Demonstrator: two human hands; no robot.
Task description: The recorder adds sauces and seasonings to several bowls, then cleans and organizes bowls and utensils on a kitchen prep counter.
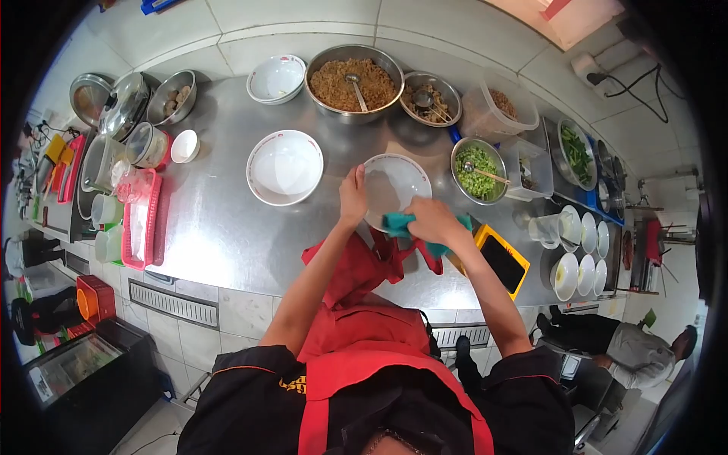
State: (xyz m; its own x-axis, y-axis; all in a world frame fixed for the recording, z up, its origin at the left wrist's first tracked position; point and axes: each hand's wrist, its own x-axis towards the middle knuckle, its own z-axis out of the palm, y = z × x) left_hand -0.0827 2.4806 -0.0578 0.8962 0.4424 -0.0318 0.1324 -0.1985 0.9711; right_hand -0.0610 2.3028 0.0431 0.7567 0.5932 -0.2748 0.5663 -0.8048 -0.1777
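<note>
My left hand [354,195] grips the left rim of a white bowl [392,185] over the steel counter. In my right hand [432,220] is a bunched green cloth [399,224], at the bowl's near right rim. Another white bowl [285,167] stands to the left, with red marks inside its rim. A steel bowl of chopped green vegetable [476,170] with a spoon is right of my hands. Behind them are a large steel bowl of brown minced food [352,85] with a spoon and a smaller steel bowl of brown food [430,98] with a ladle.
Stacked white bowls [276,79] stand at the back. A pink basket [141,219] and plastic tubs are at the left. A yellow-framed black device [503,263] lies near the front edge; small filled bowls [566,276] stand farther right. Another person [631,352] is at the far right.
</note>
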